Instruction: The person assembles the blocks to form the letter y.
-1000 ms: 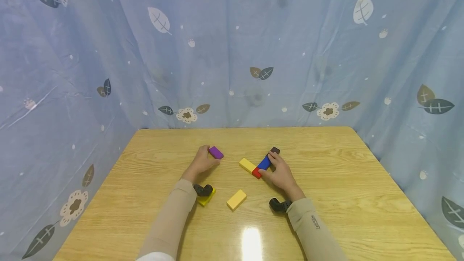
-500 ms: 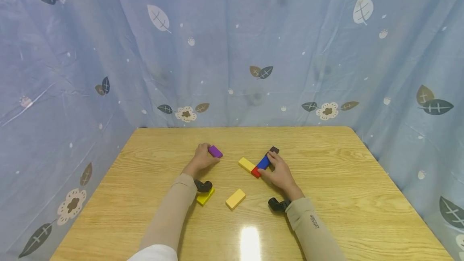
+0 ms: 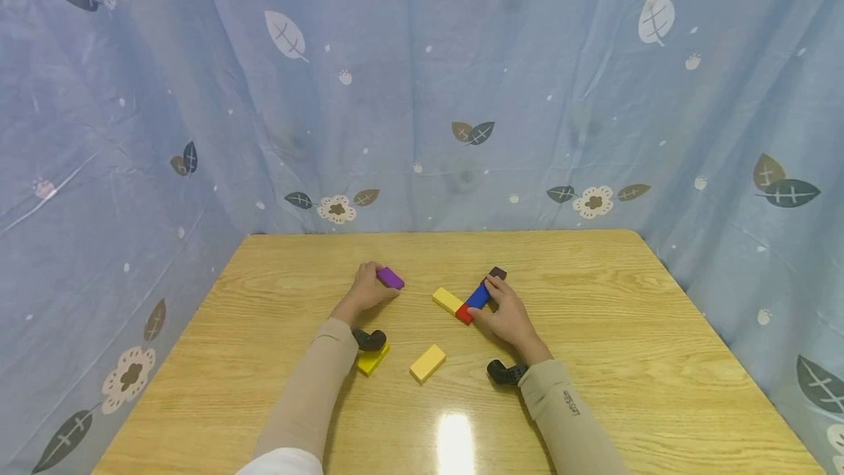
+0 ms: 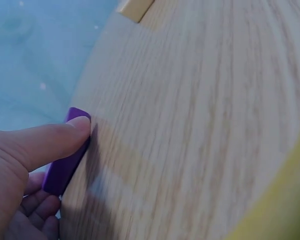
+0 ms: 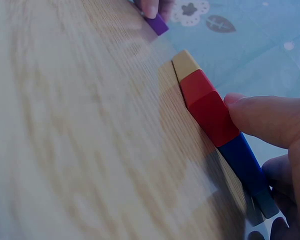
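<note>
The red block sits at the corner of a bent row on the table. A yellow block touches it and points off to the left, a bit farther away from the person. The blue block touches it too and runs away to the right. The dark block lies farther from the red block, past the blue one; a finger hides their join.

The right hand grips the row, with its thumb on the red block and its bent fingers by the blue block's far end. The left hand pinches the purple block between thumb and fingers, left of the red block, farther back and well apart from it. Whether the purple block is lifted at all is hard to tell.

The step in hand looks like keeping the row neat. A soft, even squeeze along the line should work best; a sideways push could make the corner slip. The left thumb should stay gentle so the purple block doesn't twist.

No box or cup can be seen. A tan block and a lime block lie nearer the person than the red block.
</note>
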{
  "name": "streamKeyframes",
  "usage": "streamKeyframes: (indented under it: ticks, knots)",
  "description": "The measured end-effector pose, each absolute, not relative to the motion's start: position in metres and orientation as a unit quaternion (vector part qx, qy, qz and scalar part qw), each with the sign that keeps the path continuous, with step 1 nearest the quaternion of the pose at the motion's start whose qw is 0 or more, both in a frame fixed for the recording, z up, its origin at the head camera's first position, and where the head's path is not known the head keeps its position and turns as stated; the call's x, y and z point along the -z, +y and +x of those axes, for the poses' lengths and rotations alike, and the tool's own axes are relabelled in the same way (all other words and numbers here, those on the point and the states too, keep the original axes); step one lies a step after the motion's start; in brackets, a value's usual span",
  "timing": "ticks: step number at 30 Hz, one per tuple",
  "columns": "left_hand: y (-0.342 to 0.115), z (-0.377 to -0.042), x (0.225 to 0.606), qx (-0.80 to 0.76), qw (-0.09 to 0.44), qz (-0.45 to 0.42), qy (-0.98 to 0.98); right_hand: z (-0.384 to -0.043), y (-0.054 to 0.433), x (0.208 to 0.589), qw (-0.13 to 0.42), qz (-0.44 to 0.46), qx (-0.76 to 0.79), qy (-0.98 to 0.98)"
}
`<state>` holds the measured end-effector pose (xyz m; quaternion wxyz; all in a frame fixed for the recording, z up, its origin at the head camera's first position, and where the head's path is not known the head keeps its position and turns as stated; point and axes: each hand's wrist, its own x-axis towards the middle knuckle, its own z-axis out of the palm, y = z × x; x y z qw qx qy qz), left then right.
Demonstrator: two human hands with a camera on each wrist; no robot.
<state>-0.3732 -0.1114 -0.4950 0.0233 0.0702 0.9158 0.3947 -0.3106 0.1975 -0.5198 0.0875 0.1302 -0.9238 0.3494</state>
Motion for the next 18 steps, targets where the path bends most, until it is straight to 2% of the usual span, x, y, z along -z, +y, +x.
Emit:
streamKeyframes:
  ticks: [18]
  knots:
    - [-0.1163,-0.3734,0.4942,-0.447,0.032,0.062,0.892,-0.3107,0.1958,0.5169,0.087,0.132,-0.345,-0.925]
